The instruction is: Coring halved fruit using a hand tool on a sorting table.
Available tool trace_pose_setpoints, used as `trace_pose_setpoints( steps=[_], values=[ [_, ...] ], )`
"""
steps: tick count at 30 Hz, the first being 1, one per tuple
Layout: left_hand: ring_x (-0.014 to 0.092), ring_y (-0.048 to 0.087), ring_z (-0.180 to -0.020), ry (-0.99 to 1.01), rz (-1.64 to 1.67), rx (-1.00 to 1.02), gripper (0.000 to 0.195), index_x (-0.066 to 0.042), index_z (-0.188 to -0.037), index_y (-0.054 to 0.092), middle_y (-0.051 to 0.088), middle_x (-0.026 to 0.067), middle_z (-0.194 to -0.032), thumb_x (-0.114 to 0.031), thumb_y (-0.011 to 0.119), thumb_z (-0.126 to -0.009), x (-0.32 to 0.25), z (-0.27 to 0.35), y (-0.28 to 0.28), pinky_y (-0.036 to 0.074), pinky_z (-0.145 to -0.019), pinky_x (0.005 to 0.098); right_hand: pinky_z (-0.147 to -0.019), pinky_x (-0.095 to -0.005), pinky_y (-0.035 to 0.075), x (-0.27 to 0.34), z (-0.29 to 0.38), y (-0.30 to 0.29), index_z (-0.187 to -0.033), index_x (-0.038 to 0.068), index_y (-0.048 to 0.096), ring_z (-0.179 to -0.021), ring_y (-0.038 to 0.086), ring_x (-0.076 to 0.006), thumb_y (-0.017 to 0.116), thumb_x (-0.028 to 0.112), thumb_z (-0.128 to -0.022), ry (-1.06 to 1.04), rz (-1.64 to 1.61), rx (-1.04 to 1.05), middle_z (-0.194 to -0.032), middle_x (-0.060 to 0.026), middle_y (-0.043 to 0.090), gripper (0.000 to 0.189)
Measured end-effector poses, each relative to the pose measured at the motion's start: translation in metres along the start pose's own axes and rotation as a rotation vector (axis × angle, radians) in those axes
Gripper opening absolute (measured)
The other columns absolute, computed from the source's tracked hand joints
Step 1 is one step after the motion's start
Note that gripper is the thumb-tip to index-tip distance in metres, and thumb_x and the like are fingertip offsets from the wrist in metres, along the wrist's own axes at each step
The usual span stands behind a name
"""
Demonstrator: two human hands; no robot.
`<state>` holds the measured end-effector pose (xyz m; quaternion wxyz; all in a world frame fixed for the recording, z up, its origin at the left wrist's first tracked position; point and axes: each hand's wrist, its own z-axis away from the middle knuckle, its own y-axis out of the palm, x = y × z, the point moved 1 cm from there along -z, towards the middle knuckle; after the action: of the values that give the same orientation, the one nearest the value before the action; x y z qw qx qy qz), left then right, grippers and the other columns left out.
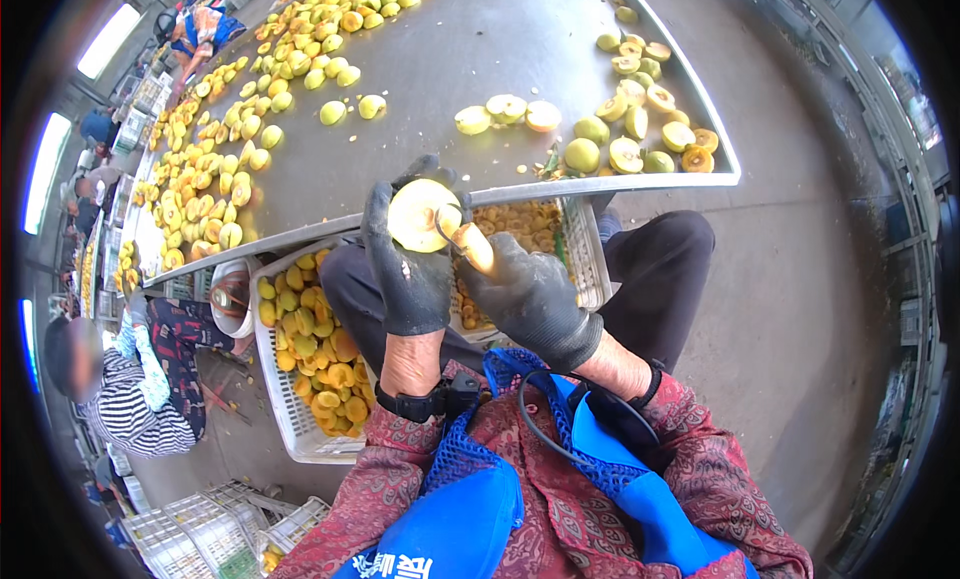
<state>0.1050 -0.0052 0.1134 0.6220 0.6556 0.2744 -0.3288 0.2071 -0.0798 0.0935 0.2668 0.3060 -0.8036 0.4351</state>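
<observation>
My left hand [409,279], in a black work glove, holds a halved yellow-green fruit [411,222], perhaps a peach, cut face up. In my gloved right hand [525,305] is a pitting tool with a wooden handle [474,249]. Its curved metal end [442,222] meets the cut face around the stone; how deep it sits I cannot tell. Both hands are just before the near edge of a metal-topped table [420,76]. Several halved and whole fruits [626,155] lie on the table's right corner.
Many fruit halves [202,196] cover the table's left side. A white crate of fruit halves [300,421] stands left of my legs, another crate [592,267] between them. A white bucket [232,294] is near a seated co-worker [139,406]. Stacked crates [202,530] stand lower left.
</observation>
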Motion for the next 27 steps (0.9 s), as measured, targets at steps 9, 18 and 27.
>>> trace_pose_setpoints(
  steps=[9,18,27],
  values=[
    [0.024,0.058,-0.098,0.126,-0.086,-0.119,0.047,0.005,-0.114,0.052,0.058,0.0164,-0.109,-0.031,0.026,-0.098,-0.006,0.017,0.021,0.046,-0.09,0.0361,-0.051,-0.0398,0.048,0.013,-0.008,-0.004,-0.103,0.005,0.057,-0.058,0.062,-0.0301,0.066,0.022,-0.078,0.015,-0.005,0.075,-0.063,-0.0136,0.06,0.032],
    [0.023,0.059,-0.095,0.16,-0.168,-0.202,0.044,0.003,-0.111,0.053,0.06,0.0156,-0.104,-0.029,0.026,-0.097,-0.002,0.014,0.017,0.048,-0.086,0.0346,-0.05,-0.0438,0.047,0.018,-0.008,0.0,-0.081,0.004,0.05,-0.054,0.06,-0.0347,0.066,0.027,-0.08,0.042,-0.042,0.074,-0.057,-0.0165,0.058,0.028],
    [0.026,0.06,-0.092,0.191,-0.175,-0.109,0.038,0.004,-0.105,0.054,0.061,0.0158,-0.1,-0.025,0.03,-0.096,0.007,0.012,0.006,0.051,-0.083,0.0375,-0.063,-0.0427,0.049,0.008,-0.009,-0.008,-0.096,0.0,0.058,-0.072,0.064,-0.0355,0.063,0.022,-0.083,0.192,-0.245,0.382,-0.075,-0.0212,0.062,0.027]
  ],
)
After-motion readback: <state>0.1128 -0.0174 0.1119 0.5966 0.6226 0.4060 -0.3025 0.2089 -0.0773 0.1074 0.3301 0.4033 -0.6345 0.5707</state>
